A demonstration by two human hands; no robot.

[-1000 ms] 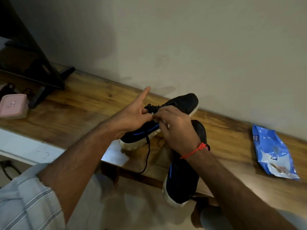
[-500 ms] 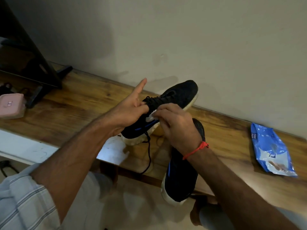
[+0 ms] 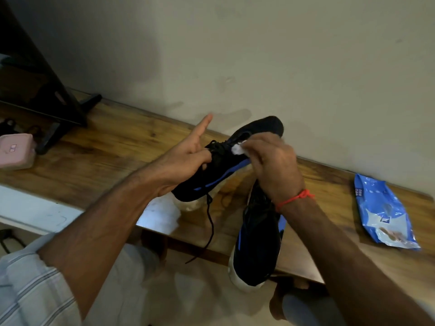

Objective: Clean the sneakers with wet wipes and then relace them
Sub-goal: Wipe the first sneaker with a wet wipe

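My left hand (image 3: 186,158) grips a black sneaker (image 3: 226,168) with a blue stripe and white sole at its laced middle, index finger pointing up. The shoe is lifted off the wooden table (image 3: 117,147), toe toward the wall. My right hand (image 3: 273,165) pinches a small white wet wipe (image 3: 237,149) against the shoe's upper near the laces. A black lace (image 3: 210,229) dangles from the held shoe. The second black sneaker (image 3: 259,238) lies on the table under my right wrist, its heel past the front edge.
A blue pack of wet wipes (image 3: 383,212) lies on the table at the right. A pink case (image 3: 16,151) sits at the far left beside a black stand (image 3: 54,109). The wall runs close behind the table.
The held sneaker has risen and tipped toe-up toward the wall. My right hand has slid forward along the upper with the wipe, which now shows at my fingertips.
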